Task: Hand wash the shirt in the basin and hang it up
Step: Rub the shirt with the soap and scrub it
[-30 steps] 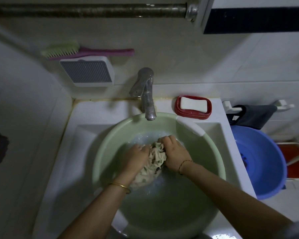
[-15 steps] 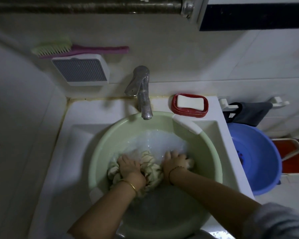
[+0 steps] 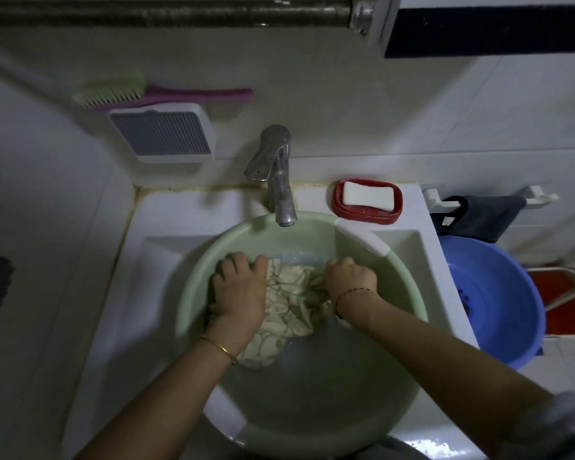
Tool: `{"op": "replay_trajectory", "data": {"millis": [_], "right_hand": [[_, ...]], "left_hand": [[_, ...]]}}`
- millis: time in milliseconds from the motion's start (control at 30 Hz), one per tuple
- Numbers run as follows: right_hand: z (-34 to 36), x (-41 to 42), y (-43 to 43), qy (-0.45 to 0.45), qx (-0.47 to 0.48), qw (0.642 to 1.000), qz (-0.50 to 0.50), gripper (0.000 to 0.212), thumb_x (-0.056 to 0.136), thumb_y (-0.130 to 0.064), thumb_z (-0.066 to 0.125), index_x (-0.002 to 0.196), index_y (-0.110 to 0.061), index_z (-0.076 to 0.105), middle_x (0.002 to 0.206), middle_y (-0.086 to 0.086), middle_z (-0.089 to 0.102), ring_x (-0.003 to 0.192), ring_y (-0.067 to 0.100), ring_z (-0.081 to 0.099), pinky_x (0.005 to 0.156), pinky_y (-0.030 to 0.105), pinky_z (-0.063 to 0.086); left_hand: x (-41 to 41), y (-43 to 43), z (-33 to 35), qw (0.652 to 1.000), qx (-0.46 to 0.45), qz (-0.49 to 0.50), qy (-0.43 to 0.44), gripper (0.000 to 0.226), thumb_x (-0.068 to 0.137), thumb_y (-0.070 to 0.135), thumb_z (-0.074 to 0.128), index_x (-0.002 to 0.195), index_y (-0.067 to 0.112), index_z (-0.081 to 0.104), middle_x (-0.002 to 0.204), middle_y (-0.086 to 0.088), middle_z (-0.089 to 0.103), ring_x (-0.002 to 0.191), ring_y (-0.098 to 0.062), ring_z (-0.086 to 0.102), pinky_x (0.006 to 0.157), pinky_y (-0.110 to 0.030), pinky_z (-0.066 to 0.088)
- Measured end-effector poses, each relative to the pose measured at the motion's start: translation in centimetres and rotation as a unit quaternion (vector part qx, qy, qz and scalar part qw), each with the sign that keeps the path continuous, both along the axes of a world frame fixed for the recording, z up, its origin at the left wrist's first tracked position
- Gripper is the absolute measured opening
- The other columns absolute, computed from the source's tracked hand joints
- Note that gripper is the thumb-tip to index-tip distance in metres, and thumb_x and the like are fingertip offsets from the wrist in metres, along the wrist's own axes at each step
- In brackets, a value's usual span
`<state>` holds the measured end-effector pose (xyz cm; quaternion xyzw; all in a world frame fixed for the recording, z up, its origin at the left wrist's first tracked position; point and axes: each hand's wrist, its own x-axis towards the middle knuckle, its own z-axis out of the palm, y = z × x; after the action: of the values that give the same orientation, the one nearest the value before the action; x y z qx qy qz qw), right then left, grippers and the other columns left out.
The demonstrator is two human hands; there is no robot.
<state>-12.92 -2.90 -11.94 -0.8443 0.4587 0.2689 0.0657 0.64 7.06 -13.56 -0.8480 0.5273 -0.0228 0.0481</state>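
Sink (image 3: 166,254) of white ceramic fills the corner, and it serves here only as a cradle: a pale green basin (image 3: 409,293) sits in its bowl so that the tap (image 3: 281,194) spout hangs over the basin's far rim, handy for filling. Nothing runs from the tap now; the basin holds murky water. A blue tub (image 3: 512,293) waits on the floor to the right, perhaps for rinsing, though that is a guess. Inside the basin lies the shirt (image 3: 292,303), a cream cloth with thin dark lines, bunched and soaked near the far side. The left hand (image 3: 243,290) bears down on its left part with fingers curled into the wet folds, and the right hand (image 3: 349,277) grips the right part in a closed fist, the cloth stretched between them, likely so one part can be rubbed against the other. Washing looks mid-way; wringing and hanging remain. A soap bar (image 3: 367,195) rests in its red dish (image 3: 362,212) behind the basin, within easy reach
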Motion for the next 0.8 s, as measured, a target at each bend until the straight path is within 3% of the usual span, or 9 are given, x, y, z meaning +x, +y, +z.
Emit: {"op": "replay_trajectory", "data": {"millis": [33, 100, 200, 267, 400, 500, 600, 733, 800], "right_hand": [[0.5, 0.3, 0.4, 0.020, -0.026, 0.999, 0.030, 0.050, 0.091, -0.012, 0.051, 0.139, -0.008, 0.034, 0.137, 0.020, 0.036, 0.118, 0.041, 0.048, 0.087, 0.049, 0.051], [0.3, 0.9, 1.2, 0.020, -0.045, 0.989, 0.139, 0.069, 0.093, -0.021, 0.050, 0.149, -0.016, 0.011, 0.154, 0.020, 0.005, 0.136, 0.048, 0.020, 0.101, 0.064, 0.033], [-1.8, 2.0, 1.9, -0.042, 0.045, 0.976, 0.210, 0.088, 0.090, -0.040, 0.053, 0.148, -0.030, -0.012, 0.157, 0.010, -0.015, 0.142, 0.043, -0.004, 0.110, 0.064, 0.015], [-4.0, 2.0, 2.2, 0.007, 0.084, 0.975, 0.206, 0.100, 0.084, -0.048, 0.059, 0.147, -0.029, -0.017, 0.157, 0.009, -0.016, 0.142, 0.044, -0.001, 0.107, 0.063, 0.019], [-5.8, 1.7, 2.3, 0.092, 0.066, 0.975, 0.192, 0.092, 0.086, -0.040, 0.060, 0.149, -0.022, -0.005, 0.156, 0.015, -0.003, 0.137, 0.050, 0.013, 0.104, 0.062, 0.028], [-5.2, 2.2, 2.1, 0.102, 0.040, 0.987, 0.115, 0.086, 0.088, -0.038, 0.057, 0.149, -0.015, 0.001, 0.154, 0.022, 0.005, 0.133, 0.055, 0.019, 0.101, 0.069, 0.024], [-4.5, 2.3, 3.2, 0.093, 0.008, 0.993, 0.075, 0.072, 0.093, -0.022, 0.052, 0.147, -0.003, 0.009, 0.148, 0.027, 0.015, 0.127, 0.056, 0.029, 0.098, 0.066, 0.034], [-5.2, 2.4, 5.3, 0.049, 0.045, 0.985, 0.161, 0.095, 0.087, -0.026, 0.062, 0.149, -0.022, -0.009, 0.153, 0.019, -0.020, 0.135, 0.057, 0.001, 0.095, 0.074, 0.026], [-5.5, 2.8, 4.8, 0.052, 0.082, 0.987, 0.125, 0.088, 0.089, -0.027, 0.059, 0.149, -0.027, -0.005, 0.155, 0.014, -0.016, 0.138, 0.052, -0.004, 0.095, 0.075, 0.025]], "left_hand": [[-0.4, 0.1, 0.4, 0.999, 0.046, -0.017, -0.018, 0.031, 0.084, 0.016, 0.036, 0.106, 0.015, 0.057, 0.114, -0.025, 0.051, 0.101, -0.039, 0.053, 0.079, -0.045, 0.047], [-1.1, 0.3, 0.0, 0.983, 0.173, -0.037, 0.048, 0.053, 0.093, 0.043, 0.039, 0.139, 0.019, 0.033, 0.154, -0.021, 0.010, 0.139, -0.044, 0.012, 0.110, -0.058, 0.013], [-1.6, 1.2, -1.2, 0.940, 0.323, -0.022, 0.108, 0.099, 0.080, 0.077, 0.036, 0.150, 0.025, -0.010, 0.155, -0.018, -0.021, 0.140, -0.046, -0.018, 0.109, -0.062, -0.009], [-1.8, 2.2, -2.9, 0.929, 0.355, -0.031, 0.102, 0.099, 0.083, 0.072, 0.038, 0.148, 0.024, -0.017, 0.156, -0.019, -0.017, 0.141, -0.045, -0.014, 0.111, -0.062, -0.006], [-2.1, 2.7, -3.8, 0.917, 0.381, -0.085, 0.080, 0.082, 0.091, 0.055, 0.039, 0.151, 0.023, -0.006, 0.156, -0.016, 0.007, 0.141, -0.043, 0.002, 0.110, -0.064, -0.002], [-1.8, 2.2, -3.1, 0.917, 0.385, -0.097, 0.030, 0.081, 0.088, 0.061, 0.040, 0.151, 0.026, 0.002, 0.158, -0.017, -0.005, 0.141, -0.045, -0.010, 0.108, -0.067, -0.006], [-1.9, 2.5, -2.5, 0.916, 0.392, -0.078, 0.034, 0.079, 0.092, 0.052, 0.042, 0.151, 0.021, -0.002, 0.155, -0.021, -0.015, 0.141, -0.046, -0.014, 0.111, -0.063, -0.006], [-1.6, 3.1, -3.5, 0.903, 0.408, -0.123, 0.057, 0.088, 0.090, 0.055, 0.044, 0.151, 0.016, -0.007, 0.155, -0.020, -0.019, 0.142, -0.044, -0.012, 0.113, -0.060, -0.004], [-0.7, 3.2, -3.9, 0.902, 0.392, -0.134, 0.120, 0.094, 0.084, 0.053, 0.053, 0.151, 0.018, -0.004, 0.157, -0.017, -0.004, 0.143, -0.040, 0.000, 0.115, -0.054, 0.000]]}}
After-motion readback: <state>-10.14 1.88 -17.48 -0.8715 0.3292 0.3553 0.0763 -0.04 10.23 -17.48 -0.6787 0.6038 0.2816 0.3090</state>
